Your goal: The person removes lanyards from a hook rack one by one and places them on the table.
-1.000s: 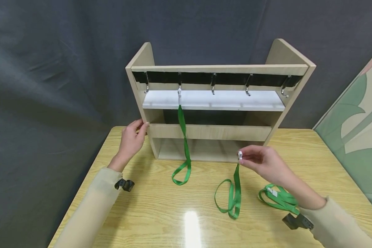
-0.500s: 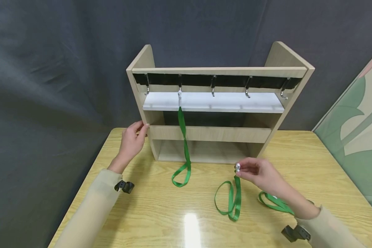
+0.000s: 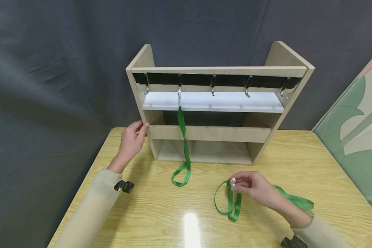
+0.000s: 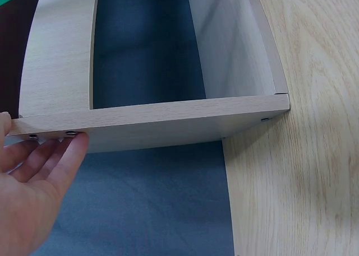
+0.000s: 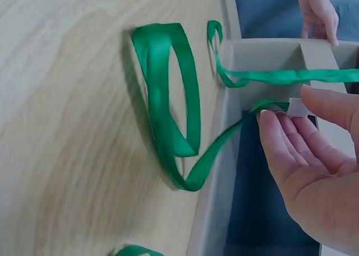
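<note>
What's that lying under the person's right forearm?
A green strap on the table; one stretch shows past the forearm. In the head view the forearm covers the rest, so whether a clip lies there can't be seen.

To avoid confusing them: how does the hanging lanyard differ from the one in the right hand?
The hanging lanyard is on a hook; the right hand pinches the held lanyard. The hanging lanyard stretches downward; the held lanyard lies partly looped on the table. Each is green, one end white.
</note>
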